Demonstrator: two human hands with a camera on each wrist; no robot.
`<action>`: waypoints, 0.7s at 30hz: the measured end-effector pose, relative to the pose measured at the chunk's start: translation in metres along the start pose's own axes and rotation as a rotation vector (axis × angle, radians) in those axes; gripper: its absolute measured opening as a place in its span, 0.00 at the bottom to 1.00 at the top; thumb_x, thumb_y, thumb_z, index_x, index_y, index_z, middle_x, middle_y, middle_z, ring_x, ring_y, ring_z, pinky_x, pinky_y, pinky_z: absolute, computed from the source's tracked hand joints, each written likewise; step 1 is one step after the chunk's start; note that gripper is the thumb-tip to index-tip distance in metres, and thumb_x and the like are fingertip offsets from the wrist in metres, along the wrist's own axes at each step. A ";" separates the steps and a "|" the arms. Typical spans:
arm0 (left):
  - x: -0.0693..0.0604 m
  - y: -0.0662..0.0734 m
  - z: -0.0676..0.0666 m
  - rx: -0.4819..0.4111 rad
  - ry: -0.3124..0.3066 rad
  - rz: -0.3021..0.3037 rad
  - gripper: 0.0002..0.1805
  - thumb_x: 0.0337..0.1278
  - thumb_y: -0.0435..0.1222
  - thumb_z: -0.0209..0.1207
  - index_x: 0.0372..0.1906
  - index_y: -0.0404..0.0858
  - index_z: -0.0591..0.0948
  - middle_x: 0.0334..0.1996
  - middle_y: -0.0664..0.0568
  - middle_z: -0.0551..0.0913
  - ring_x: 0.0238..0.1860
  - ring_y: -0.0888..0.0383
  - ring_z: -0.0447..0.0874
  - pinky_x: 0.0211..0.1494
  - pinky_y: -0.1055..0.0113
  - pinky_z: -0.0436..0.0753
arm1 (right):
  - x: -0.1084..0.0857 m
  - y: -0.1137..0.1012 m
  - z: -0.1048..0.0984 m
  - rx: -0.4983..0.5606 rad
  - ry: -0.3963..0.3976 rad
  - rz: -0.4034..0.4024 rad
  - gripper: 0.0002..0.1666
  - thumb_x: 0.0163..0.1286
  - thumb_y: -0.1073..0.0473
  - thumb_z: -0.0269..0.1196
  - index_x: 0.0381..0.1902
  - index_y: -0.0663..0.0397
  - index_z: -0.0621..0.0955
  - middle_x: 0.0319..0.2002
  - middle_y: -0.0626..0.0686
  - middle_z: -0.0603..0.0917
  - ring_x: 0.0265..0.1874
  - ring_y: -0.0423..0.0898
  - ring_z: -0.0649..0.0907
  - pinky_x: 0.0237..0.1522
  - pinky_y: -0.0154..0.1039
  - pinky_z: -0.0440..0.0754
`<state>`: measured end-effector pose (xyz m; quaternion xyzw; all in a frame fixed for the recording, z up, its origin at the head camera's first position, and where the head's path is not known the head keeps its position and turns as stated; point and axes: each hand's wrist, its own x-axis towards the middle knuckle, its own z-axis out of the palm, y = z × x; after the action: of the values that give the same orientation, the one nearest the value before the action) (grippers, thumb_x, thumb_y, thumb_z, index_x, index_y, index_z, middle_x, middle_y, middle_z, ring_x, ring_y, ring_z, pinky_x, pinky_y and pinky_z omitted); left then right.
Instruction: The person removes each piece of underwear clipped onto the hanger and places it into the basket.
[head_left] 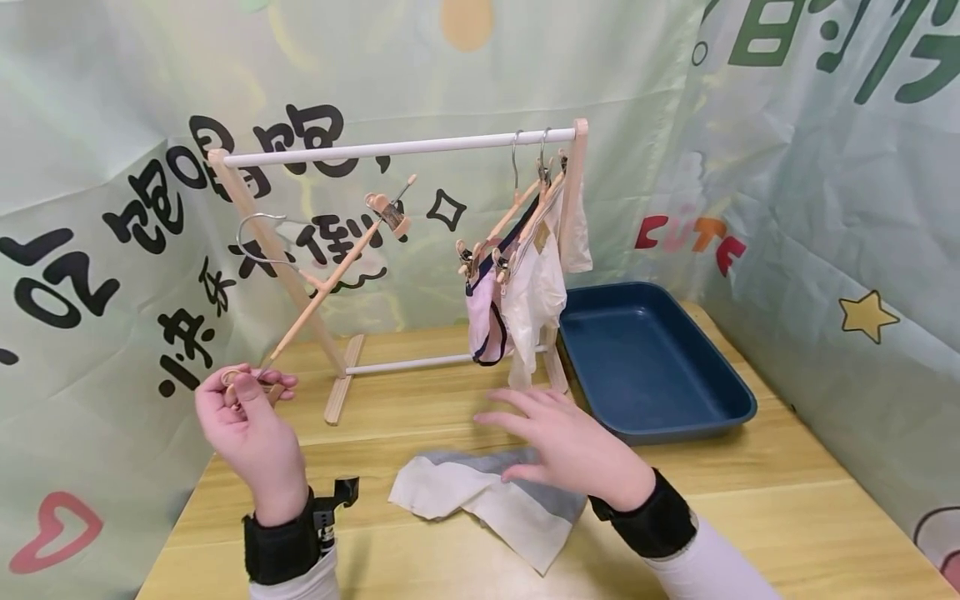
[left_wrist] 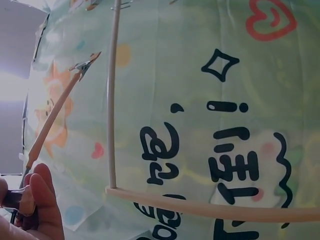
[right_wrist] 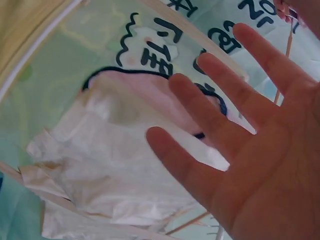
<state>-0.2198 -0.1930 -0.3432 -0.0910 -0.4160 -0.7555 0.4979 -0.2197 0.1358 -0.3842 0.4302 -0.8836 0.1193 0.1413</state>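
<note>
In the head view the left hand (head_left: 255, 433) pinches the clip at the lower end of a peach hanger (head_left: 337, 273), which slants up to the right with a second clip (head_left: 388, 213) near its far end. The left wrist view also has the left hand (left_wrist: 40, 205) at the end of the hanger (left_wrist: 52, 120). The right hand (head_left: 566, 442) is spread, holding nothing, above a grey and white cloth (head_left: 480, 492) on the table. In the right wrist view the right hand (right_wrist: 265, 145) has its fingers apart, in front of hanging white clothing (right_wrist: 120, 155).
A wooden rack (head_left: 405, 147) with a white rail stands at the back. At its right end hang pink clothing (head_left: 482, 321) and white clothing (head_left: 534, 292) on hangers. A dark blue tray (head_left: 652, 358) lies right of it on the table (head_left: 795, 475). Printed fabric surrounds the table.
</note>
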 end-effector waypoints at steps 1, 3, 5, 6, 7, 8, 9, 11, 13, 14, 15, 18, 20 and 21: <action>0.000 0.000 -0.001 0.005 0.000 0.000 0.08 0.73 0.32 0.56 0.45 0.28 0.74 0.32 0.41 0.79 0.27 0.52 0.83 0.30 0.70 0.84 | 0.001 0.001 0.003 0.003 -0.013 0.000 0.46 0.58 0.33 0.74 0.72 0.32 0.72 0.73 0.50 0.71 0.69 0.52 0.75 0.66 0.58 0.76; 0.001 -0.001 -0.002 0.016 -0.001 0.003 0.08 0.72 0.32 0.57 0.45 0.29 0.74 0.32 0.41 0.79 0.27 0.53 0.83 0.31 0.71 0.84 | 0.002 0.001 0.007 0.013 -0.042 0.004 0.48 0.56 0.32 0.74 0.72 0.33 0.72 0.74 0.50 0.71 0.69 0.53 0.75 0.67 0.59 0.75; 0.002 -0.003 -0.003 0.032 -0.004 0.008 0.09 0.72 0.32 0.58 0.46 0.29 0.74 0.32 0.41 0.79 0.28 0.53 0.83 0.31 0.71 0.85 | 0.003 0.003 0.012 0.028 -0.071 0.007 0.50 0.54 0.33 0.75 0.73 0.32 0.72 0.75 0.51 0.70 0.70 0.54 0.74 0.67 0.60 0.75; 0.003 -0.003 -0.004 0.039 -0.003 0.012 0.09 0.72 0.32 0.58 0.46 0.29 0.74 0.32 0.42 0.79 0.27 0.54 0.83 0.31 0.71 0.85 | 0.003 0.003 0.015 0.037 -0.085 0.010 0.51 0.53 0.33 0.76 0.73 0.32 0.72 0.75 0.51 0.70 0.70 0.55 0.74 0.67 0.61 0.74; 0.003 -0.004 -0.005 0.042 -0.002 0.015 0.09 0.72 0.32 0.58 0.46 0.29 0.74 0.32 0.42 0.79 0.27 0.54 0.83 0.31 0.71 0.85 | 0.003 0.004 0.018 0.047 -0.098 0.013 0.52 0.52 0.34 0.77 0.73 0.32 0.71 0.75 0.51 0.70 0.71 0.55 0.73 0.67 0.61 0.74; 0.003 -0.004 -0.006 0.046 -0.001 0.018 0.09 0.71 0.32 0.58 0.46 0.29 0.74 0.32 0.42 0.79 0.27 0.54 0.83 0.31 0.71 0.85 | 0.003 0.005 0.020 0.055 -0.109 0.015 0.53 0.51 0.35 0.78 0.74 0.32 0.71 0.75 0.51 0.70 0.71 0.56 0.73 0.67 0.62 0.74; 0.004 -0.005 -0.007 0.049 0.000 0.020 0.09 0.71 0.32 0.59 0.46 0.29 0.74 0.32 0.42 0.79 0.28 0.54 0.83 0.31 0.71 0.85 | 0.004 0.006 0.023 0.059 -0.115 0.012 0.54 0.49 0.35 0.79 0.74 0.32 0.71 0.75 0.51 0.70 0.71 0.56 0.73 0.66 0.62 0.74; 0.005 -0.006 -0.008 0.050 -0.001 0.018 0.09 0.71 0.32 0.59 0.46 0.29 0.74 0.32 0.42 0.79 0.28 0.54 0.83 0.31 0.71 0.85 | 0.004 0.007 0.027 0.073 -0.134 0.010 0.55 0.48 0.36 0.80 0.73 0.33 0.72 0.75 0.51 0.70 0.72 0.56 0.72 0.66 0.62 0.74; 0.005 -0.006 -0.008 0.054 -0.004 0.009 0.08 0.72 0.31 0.58 0.46 0.30 0.74 0.32 0.42 0.79 0.28 0.54 0.83 0.31 0.71 0.85 | 0.003 0.009 0.032 0.080 -0.160 0.004 0.56 0.47 0.36 0.81 0.73 0.33 0.72 0.75 0.50 0.70 0.72 0.54 0.72 0.67 0.60 0.75; 0.005 -0.006 -0.008 0.054 -0.006 0.003 0.08 0.72 0.31 0.58 0.46 0.30 0.74 0.32 0.42 0.79 0.28 0.54 0.83 0.32 0.71 0.85 | 0.002 0.010 0.035 0.085 -0.178 0.002 0.56 0.46 0.36 0.81 0.73 0.33 0.72 0.76 0.49 0.69 0.73 0.54 0.72 0.68 0.59 0.75; 0.005 -0.007 -0.007 0.052 -0.008 -0.002 0.08 0.72 0.31 0.58 0.46 0.29 0.74 0.32 0.42 0.79 0.28 0.54 0.83 0.32 0.71 0.85 | 0.002 0.011 0.037 0.090 -0.198 0.001 0.56 0.46 0.35 0.81 0.74 0.33 0.71 0.76 0.49 0.68 0.73 0.53 0.72 0.69 0.58 0.74; 0.004 -0.007 -0.006 0.056 -0.011 -0.008 0.08 0.72 0.31 0.58 0.46 0.30 0.74 0.31 0.42 0.80 0.28 0.54 0.83 0.31 0.72 0.85 | 0.000 0.015 0.047 0.110 -0.264 -0.004 0.59 0.46 0.35 0.80 0.76 0.31 0.69 0.78 0.50 0.66 0.75 0.53 0.70 0.72 0.56 0.71; 0.004 -0.008 -0.005 0.049 -0.014 -0.011 0.08 0.72 0.31 0.58 0.46 0.30 0.74 0.32 0.42 0.79 0.28 0.54 0.83 0.31 0.72 0.85 | -0.001 0.017 0.054 0.128 -0.311 -0.007 0.62 0.45 0.34 0.80 0.77 0.29 0.66 0.79 0.49 0.63 0.76 0.52 0.68 0.73 0.56 0.70; 0.003 -0.008 -0.004 0.054 -0.014 -0.009 0.08 0.72 0.32 0.58 0.46 0.30 0.74 0.31 0.42 0.79 0.28 0.54 0.83 0.31 0.72 0.85 | -0.001 0.018 0.058 0.134 -0.326 -0.015 0.63 0.45 0.34 0.80 0.78 0.29 0.65 0.80 0.49 0.62 0.77 0.53 0.67 0.73 0.56 0.71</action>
<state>-0.2271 -0.1970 -0.3488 -0.0806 -0.4402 -0.7456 0.4938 -0.2417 0.1278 -0.4396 0.4588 -0.8817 0.1055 -0.0319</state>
